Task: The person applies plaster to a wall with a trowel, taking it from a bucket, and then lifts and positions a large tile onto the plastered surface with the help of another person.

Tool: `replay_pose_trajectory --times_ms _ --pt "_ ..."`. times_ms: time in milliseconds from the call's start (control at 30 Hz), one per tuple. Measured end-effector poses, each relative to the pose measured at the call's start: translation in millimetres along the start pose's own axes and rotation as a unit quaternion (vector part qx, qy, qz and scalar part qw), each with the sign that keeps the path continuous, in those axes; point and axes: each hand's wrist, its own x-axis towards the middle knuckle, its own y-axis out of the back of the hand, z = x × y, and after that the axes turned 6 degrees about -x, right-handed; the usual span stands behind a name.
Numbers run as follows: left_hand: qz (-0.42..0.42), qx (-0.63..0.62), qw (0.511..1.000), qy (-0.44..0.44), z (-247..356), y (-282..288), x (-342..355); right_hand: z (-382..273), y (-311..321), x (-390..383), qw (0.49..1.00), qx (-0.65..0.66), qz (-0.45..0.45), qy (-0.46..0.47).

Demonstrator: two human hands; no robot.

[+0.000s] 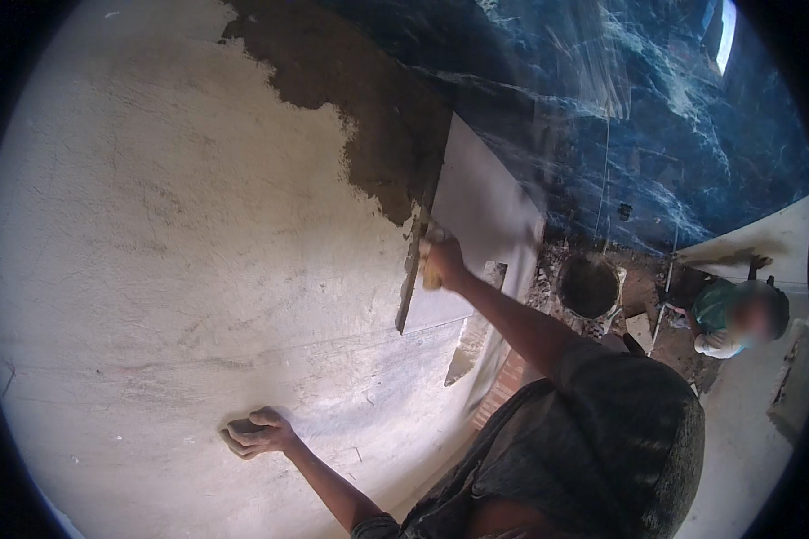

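Observation:
My right hand (442, 260) grips the pale handle of a long straight-edged tool (407, 301), held on the wall along the right side of a patch of wet dark grey mortar (368, 135). The patch has ragged edges on the pale wall (153, 234). Lower down on the same wall, my left hand (259, 436) has its fingers curled round something dark and greyish, too hidden to name.
Blue marbled panels (656, 117) cover the upper right. Below them stand a round dark container (588, 286) and rubble (643, 332). A co-worker in green (710, 310) is at the right. Exposed brickwork (503, 386) lies beside my right arm.

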Motion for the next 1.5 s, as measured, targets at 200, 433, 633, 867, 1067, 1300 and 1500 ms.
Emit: replay_pose_trajectory --times_ms 200,433,633,867,1067,1300,1500 --pt "-0.010 0.005 1.000 0.004 -1.8 2.3 -1.8 -21.8 -11.6 22.2 0.996 0.032 -0.080 -0.020" --pt "-0.008 0.013 1.000 -0.014 3.6 3.0 3.8 -44.5 -41.9 -5.8 0.988 0.061 -0.137 -0.027" --pt "-0.006 0.016 1.000 -0.022 -0.8 2.6 0.7 -55.3 -45.3 -39.7 0.985 0.015 -0.171 0.014" --pt "-0.005 0.023 0.999 -0.026 -6.1 1.1 -2.1 -63.1 -11.6 -50.2 0.963 0.031 -0.267 0.005" --pt "-0.008 0.031 0.999 -0.031 0.5 2.7 3.6 -52.6 27.5 2.6 0.996 0.063 -0.063 -0.027" --pt "-0.004 0.030 0.999 -0.038 -2.5 -0.4 -0.2 -38.6 24.1 41.1 1.000 0.006 0.009 -0.027" --pt "-0.005 0.027 0.999 -0.036 0.9 0.0 3.4 -56.7 -5.5 46.6 0.999 0.028 -0.031 -0.019"
